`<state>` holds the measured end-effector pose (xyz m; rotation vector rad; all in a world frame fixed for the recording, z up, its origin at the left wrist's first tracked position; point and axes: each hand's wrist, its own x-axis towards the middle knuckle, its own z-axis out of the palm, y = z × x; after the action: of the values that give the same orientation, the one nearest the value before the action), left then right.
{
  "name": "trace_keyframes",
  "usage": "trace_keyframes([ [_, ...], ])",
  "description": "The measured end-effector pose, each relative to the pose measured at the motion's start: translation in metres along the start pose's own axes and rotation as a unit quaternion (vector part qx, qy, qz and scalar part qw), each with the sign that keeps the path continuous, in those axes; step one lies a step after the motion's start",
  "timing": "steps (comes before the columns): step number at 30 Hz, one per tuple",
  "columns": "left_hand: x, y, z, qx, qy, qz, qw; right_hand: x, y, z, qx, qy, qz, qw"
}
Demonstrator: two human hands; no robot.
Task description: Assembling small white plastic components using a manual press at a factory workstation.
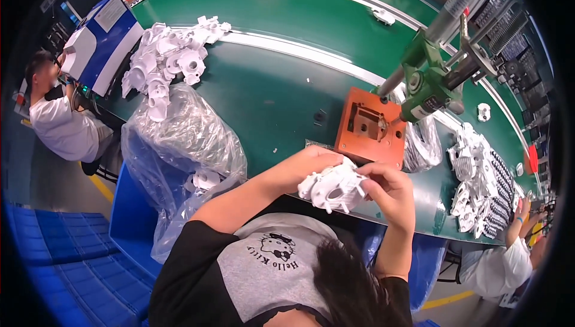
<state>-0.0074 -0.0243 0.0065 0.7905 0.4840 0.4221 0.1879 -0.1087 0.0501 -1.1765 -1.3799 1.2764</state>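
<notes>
A white moulded plastic housing (335, 188) with a round opening and several thin posts is held up in front of my chest, at the table's near edge. My left hand (314, 164) grips it from its upper left, fingers partly hidden behind it. At its right side my right hand (389, 190) is closed, with thumb and fingertips pinched at the edge of the housing. Whether a smaller piece lies between those fingertips I cannot make out. Just beyond the hands stands an orange fixture block (353, 138) with a recessed nest, under a green hand press (428, 81).
White housings (165, 57) are heaped at the far left, by a clear plastic bag (191, 126) over a blue bin (135, 207). More white parts (473, 177) lie at the right beside black trays (500, 192). A conveyor (287, 9) runs behind. Co-workers sit at both sides.
</notes>
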Motion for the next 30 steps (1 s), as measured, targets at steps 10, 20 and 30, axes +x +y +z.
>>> trace_keyframes([
  [10,0.003,-0.001,-0.004,0.021,-0.005,-0.039,0.999,0.001,0.019,-0.005,-0.166,-0.044,0.017,0.985],
  [20,0.022,-0.034,0.006,-0.042,0.104,0.196,0.974,0.003,0.054,-0.002,0.082,0.102,0.034,0.991],
  [30,0.091,0.007,0.000,0.730,0.107,0.469,0.485,0.066,0.139,-0.198,-0.535,0.277,0.077,0.794],
])
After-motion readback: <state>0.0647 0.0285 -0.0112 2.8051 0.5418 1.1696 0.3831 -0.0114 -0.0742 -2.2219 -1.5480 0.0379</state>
